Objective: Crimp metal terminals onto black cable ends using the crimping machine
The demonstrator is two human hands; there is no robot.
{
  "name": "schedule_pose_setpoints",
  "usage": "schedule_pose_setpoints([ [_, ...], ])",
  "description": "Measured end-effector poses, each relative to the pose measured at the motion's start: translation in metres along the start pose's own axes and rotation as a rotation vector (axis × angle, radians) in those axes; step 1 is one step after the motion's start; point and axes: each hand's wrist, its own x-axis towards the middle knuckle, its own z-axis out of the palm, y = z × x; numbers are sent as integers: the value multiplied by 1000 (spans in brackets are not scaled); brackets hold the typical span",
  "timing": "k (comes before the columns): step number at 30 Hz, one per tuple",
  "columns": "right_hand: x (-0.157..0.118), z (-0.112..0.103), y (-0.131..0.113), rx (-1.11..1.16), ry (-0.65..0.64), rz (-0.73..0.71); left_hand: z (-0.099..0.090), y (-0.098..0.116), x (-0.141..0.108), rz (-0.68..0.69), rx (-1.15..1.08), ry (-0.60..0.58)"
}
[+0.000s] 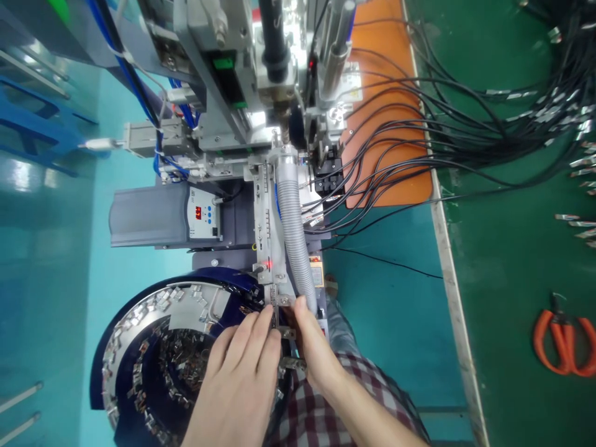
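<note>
My left hand point(246, 366) reaches over the right side of the vibratory bowl feeder point(112, 347). Its fingers are stretched out close together, with the tips on the narrow metal feed track point(274, 295) where it leaves the bowl. On the other side of the track is my right hand point(316, 354), its thumb pointing up beside the lower end of a grey corrugated hose point(294, 230). The right hand's other fingers are hidden. A short dark metal piece point(293, 364) shows between the hands; I cannot tell whether it is held or part of the feeder.
Small metal connector shells point(135, 313) line the bowl's ramp. A control box point(202, 214) with a red display stands left of the track. Black cables point(391, 133) run from the machine across an orange board point(386, 49) to the green bench point(503, 261), where orange-handled pliers point(563, 341) lie.
</note>
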Motion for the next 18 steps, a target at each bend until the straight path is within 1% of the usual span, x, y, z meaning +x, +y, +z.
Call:
schedule_pose_setpoints([
  [4,1,-7,6,-9,-14,11,6,9,-2,-56,-62,21],
  [6,1,-9,8,-14,-32,28,10,13,-7,-85,-106,12],
  [9,2,-8,7,-26,-5,67,16,16,-14,-123,-127,-13],
  [10,2,-8,6,-30,7,76,17,17,-16,-141,-123,-4],
  [12,2,-8,6,-30,2,89,16,17,-15,-185,-114,59],
  [14,2,-9,7,-15,-41,105,13,15,-10,-233,-90,108],
  [15,3,-10,8,-5,-61,116,10,14,-6,-253,-70,104],
  [18,4,-12,12,11,-72,136,1,8,8,-276,-10,5],
])
